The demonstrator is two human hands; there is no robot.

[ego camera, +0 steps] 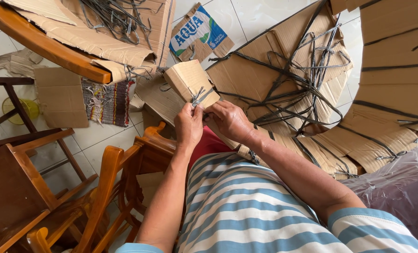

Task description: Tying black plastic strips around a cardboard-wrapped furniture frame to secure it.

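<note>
At centre frame, matt brown cardboard bundle (188, 80) is showing a rough paper face, bound by dull grey plastic strap (200, 97). Lower left, wooden chairs (110, 182) are gleaming with glossy varnish. Lower right, clear plastic sheet (396, 187) is shining, crinkled.

A small bundle of folded brown cardboard (188, 80) is held up just beyond the fingertips of both hands, tilted with its far end up and to the left. A dark grey plastic strap (200, 97) crosses its near end, knotted with loose ends sticking up right between the two thumbs.
</note>
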